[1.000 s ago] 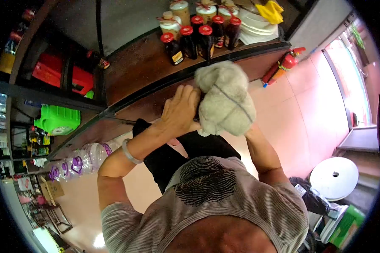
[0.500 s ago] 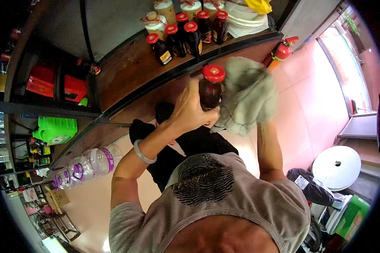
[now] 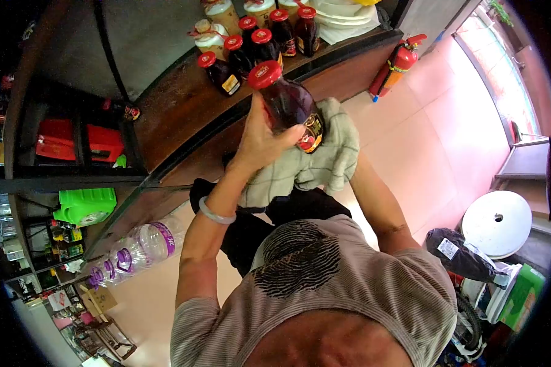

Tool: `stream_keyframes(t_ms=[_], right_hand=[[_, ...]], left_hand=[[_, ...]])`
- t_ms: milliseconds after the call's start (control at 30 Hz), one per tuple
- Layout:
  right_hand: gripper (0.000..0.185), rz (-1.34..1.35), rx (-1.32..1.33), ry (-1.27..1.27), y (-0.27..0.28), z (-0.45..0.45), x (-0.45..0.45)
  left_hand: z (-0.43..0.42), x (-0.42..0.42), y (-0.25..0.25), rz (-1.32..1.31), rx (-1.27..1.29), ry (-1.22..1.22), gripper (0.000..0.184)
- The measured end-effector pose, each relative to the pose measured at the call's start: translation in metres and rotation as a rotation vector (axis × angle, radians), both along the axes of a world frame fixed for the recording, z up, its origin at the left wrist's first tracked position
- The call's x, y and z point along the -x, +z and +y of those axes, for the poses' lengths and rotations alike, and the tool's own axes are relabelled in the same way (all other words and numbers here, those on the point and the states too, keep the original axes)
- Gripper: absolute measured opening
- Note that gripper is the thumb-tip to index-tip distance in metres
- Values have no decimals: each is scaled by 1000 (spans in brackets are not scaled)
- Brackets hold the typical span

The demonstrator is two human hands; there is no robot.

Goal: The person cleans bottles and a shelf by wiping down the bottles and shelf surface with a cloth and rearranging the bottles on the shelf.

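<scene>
Green plastic marked a jug [image 3: 87,205] at far left. Rightward, red-lidded shelf bottles [image 3: 224,76] stood on a dark wooden shelf [image 3: 180,110], close enough to the work that a wide swing could have knocked them. The left hand [image 3: 262,139] was clamped around the side of the dark glass bottle [image 3: 288,101], which tilted in mid-air, lid up and leftward, its base against a checked cloth [image 3: 340,131]. A firm grip on the glass, rather than on the lid, looked right; turning it slowly against the bunched folds would have spared the label. The right hand was hidden by the cloth, so its hold could not be told; cupping the base from beneath seemed the safest guard against slipping.
</scene>
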State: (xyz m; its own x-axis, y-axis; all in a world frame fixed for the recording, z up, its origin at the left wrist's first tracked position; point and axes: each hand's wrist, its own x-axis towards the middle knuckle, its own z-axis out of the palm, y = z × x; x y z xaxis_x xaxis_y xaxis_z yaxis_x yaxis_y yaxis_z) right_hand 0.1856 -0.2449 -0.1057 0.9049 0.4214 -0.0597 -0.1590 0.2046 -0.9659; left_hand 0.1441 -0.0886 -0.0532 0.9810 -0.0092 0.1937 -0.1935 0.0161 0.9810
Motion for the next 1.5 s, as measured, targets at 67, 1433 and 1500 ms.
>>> stream_keyframes(t_ms=[67, 1433, 1500], right_hand=[[24, -666, 649, -66, 12, -8, 0], [32, -758, 232, 351, -16, 89, -5], [27, -722, 271, 496, -5, 98, -20]], left_hand=[[18, -4, -9, -26, -145, -102, 71], [41, 28, 24, -226, 20, 180, 47], [44, 29, 20, -264, -12, 160, 43]])
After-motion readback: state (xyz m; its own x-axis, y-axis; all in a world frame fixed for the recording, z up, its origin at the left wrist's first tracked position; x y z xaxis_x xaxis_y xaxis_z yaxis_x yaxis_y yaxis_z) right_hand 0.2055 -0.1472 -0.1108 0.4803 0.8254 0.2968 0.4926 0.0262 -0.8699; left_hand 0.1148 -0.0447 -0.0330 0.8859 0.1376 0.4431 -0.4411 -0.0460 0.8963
